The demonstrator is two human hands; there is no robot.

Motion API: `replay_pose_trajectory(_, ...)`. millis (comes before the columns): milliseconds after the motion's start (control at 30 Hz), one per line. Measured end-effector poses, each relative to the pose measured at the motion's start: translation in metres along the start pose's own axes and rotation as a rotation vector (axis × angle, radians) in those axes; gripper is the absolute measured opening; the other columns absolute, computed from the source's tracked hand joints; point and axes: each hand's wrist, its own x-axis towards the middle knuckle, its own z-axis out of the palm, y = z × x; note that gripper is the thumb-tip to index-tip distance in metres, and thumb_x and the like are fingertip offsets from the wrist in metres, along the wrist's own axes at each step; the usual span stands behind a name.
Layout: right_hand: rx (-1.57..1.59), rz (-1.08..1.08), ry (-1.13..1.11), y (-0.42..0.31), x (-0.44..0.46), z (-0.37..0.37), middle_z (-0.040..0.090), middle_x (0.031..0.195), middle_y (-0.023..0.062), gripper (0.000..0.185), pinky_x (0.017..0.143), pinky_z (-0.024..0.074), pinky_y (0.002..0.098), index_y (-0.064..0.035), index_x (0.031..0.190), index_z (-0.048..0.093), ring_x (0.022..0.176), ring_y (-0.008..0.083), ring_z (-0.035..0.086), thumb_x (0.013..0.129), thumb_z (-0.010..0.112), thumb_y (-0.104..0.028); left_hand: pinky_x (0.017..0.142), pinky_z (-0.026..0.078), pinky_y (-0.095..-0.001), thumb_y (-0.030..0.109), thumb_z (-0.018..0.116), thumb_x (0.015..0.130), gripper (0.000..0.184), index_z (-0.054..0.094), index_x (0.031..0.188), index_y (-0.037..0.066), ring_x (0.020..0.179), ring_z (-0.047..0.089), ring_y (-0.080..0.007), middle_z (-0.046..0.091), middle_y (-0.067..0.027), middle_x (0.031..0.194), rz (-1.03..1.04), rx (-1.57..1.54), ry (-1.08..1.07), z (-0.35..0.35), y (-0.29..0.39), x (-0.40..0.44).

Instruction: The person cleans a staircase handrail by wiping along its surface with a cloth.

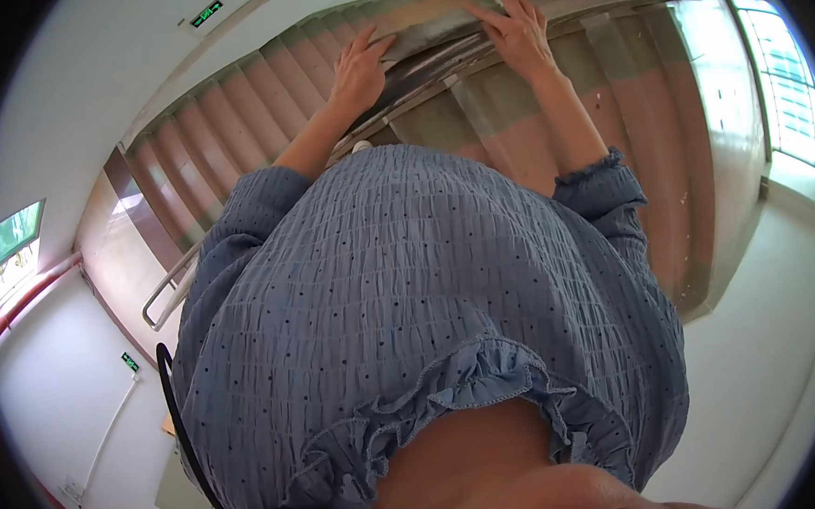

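A flat, brownish-grey panel-like thing (426, 25) with a paler, shiny near edge stands out at the top of the view; its kind I cannot make out. My left hand (357, 73) is at its left edge, thumb pointing inward. On the opposite edge is my right hand (517, 38), with thumb inward and fingers reaching away from me. Both hands appear to hold the panel between them, though their far fingertips are partly hidden. Just below the panel, a dark stair rail (415, 65) passes between my forearms.
Reddish-brown stair steps (230, 102) lie left of the rail, and more steps (595, 112) lie right. A metal handrail (163, 302) curves near my left side. Windows (784, 73) are at the right, another window (13, 246) at the left. A green exit sign (207, 14) hangs above.
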Motion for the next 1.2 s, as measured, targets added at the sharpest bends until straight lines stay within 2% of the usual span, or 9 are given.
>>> replay_pose_trajectory(133, 0.008, 0.028, -0.03, 0.004, -0.016, -0.015, 0.051, 0.145, 0.0046, 0.042, 0.107, 0.0385, 0.0468, -0.0284, 0.128, 0.067, 0.127, 0.0303, 0.051, 0.091, 0.064, -0.01, 0.111, 0.035, -0.0482, 0.003, 0.047, 0.087, 0.051, 0.062, 0.134, 0.016, 0.132, 0.047, -0.0371, 0.048, -0.0133, 0.149, 0.019, 0.142, -0.055, -0.004, 0.02, -0.016)
replay_pose_trajectory(200, 0.156, -0.041, -0.113, 0.011, -0.041, -0.001, 0.055, 0.14, 0.007, 0.028, 0.103, 0.0452, 0.0438, -0.0157, 0.115, 0.07, 0.125, 0.0318, 0.052, 0.089, 0.064, -0.007, 0.111, 0.035, -0.0477, 0.009, 0.049, 0.09, 0.042, 0.066, 0.128, 0.016, 0.13, 0.049, -0.0351, 0.051, -0.011, 0.145, 0.07, 0.126, -0.175, 0.006, 0.015, -0.035)
replay_pose_trajectory(233, 0.156, -0.038, -0.113, 0.007, -0.048, 0.002, 0.055, 0.14, 0.007, 0.028, 0.103, 0.0452, 0.0438, -0.0157, 0.115, 0.07, 0.125, 0.0318, 0.052, 0.089, 0.064, -0.007, 0.111, 0.035, -0.0477, 0.009, 0.049, 0.09, 0.042, 0.066, 0.128, 0.016, 0.13, 0.049, -0.0351, 0.051, -0.011, 0.145, 0.072, 0.126, -0.177, 0.007, 0.014, -0.038)
replay_pose_trajectory(300, 0.282, 0.084, -0.163, -0.003, -0.061, 0.005, 0.056, 0.137, 0.0092, 0.024, 0.101, 0.0487, 0.0416, -0.0077, 0.107, 0.069, 0.124, 0.0324, 0.054, 0.085, 0.062, -0.002, 0.109, 0.037, -0.0465, 0.008, 0.053, 0.088, 0.039, 0.068, 0.124, 0.015, 0.129, 0.05, -0.0321, 0.052, -0.0102, 0.143, 0.014, 0.087, -0.213, 0.008, 0.015, -0.043)
replay_pose_trajectory(500, 0.239, 0.01, -0.153, -0.006, -0.054, 0.014, 0.057, 0.135, 0.0128, 0.029, 0.103, 0.0463, 0.0414, -0.0056, 0.107, 0.066, 0.122, 0.0344, 0.055, 0.079, 0.066, 0.001, 0.103, 0.042, -0.045, 0.005, 0.06, 0.082, 0.026, 0.068, 0.106, 0.01, 0.125, 0.054, -0.0286, 0.059, -0.0105, 0.133, 0.183, 0.348, -0.095, -0.005, 0.02, -0.039)
replay_pose_trajectory(600, 0.15, -0.002, -0.059, -0.002, -0.04, 0.011, 0.06, 0.128, 0.0118, 0.034, 0.1, 0.0478, 0.0412, -0.0081, 0.11, 0.066, 0.118, 0.0325, 0.057, 0.077, 0.066, 0.001, 0.098, 0.046, -0.0428, 0.009, 0.061, 0.083, 0.019, 0.067, 0.101, 0.008, 0.122, 0.056, -0.0303, 0.06, -0.0127, 0.131, 0.152, 0.244, -0.216, -0.006, 0.018, -0.038)
replay_pose_trajectory(800, -0.065, 0.003, -0.168, -0.007, -0.037, 0.012, 0.064, 0.111, 0.0063, 0.031, 0.098, 0.0489, 0.0398, -0.0124, 0.114, 0.067, 0.111, 0.0268, 0.06, 0.086, 0.055, -0.004, 0.095, 0.049, -0.0443, 0.012, 0.062, 0.081, 0.022, 0.066, 0.102, 0.005, 0.115, 0.059, -0.0354, 0.061, -0.0122, 0.127, 0.004, 0.095, -0.23, -0.001, 0.022, -0.03)
replay_pose_trajectory(1000, -0.144, 0.003, -0.258, 0.002, -0.026, 0.023, 0.062, 0.106, 0.0045, 0.031, 0.095, 0.0499, 0.0393, -0.0137, 0.114, 0.066, 0.111, 0.0238, 0.06, 0.086, 0.057, -0.008, 0.095, 0.05, -0.0438, 0.011, 0.06, 0.082, 0.022, 0.066, 0.102, 0.004, 0.112, 0.059, -0.0353, 0.064, -0.0116, 0.117, 0.037, 0.09, -0.226, 0.013, 0.005, -0.022)
replay_pose_trajectory(1200, -0.047, -0.002, -0.079, 0.0, -0.022, 0.025, 0.062, 0.111, 0.0025, 0.019, 0.094, 0.0499, 0.039, -0.0129, 0.104, 0.066, 0.114, 0.0232, 0.058, 0.086, 0.058, -0.01, 0.093, 0.05, -0.0449, 0.009, 0.063, 0.082, 0.017, 0.067, 0.098, 0.005, 0.107, 0.06, -0.0356, 0.064, -0.0101, 0.111, 0.016, 0.044, -0.179, 0.01, -0.002, -0.017)
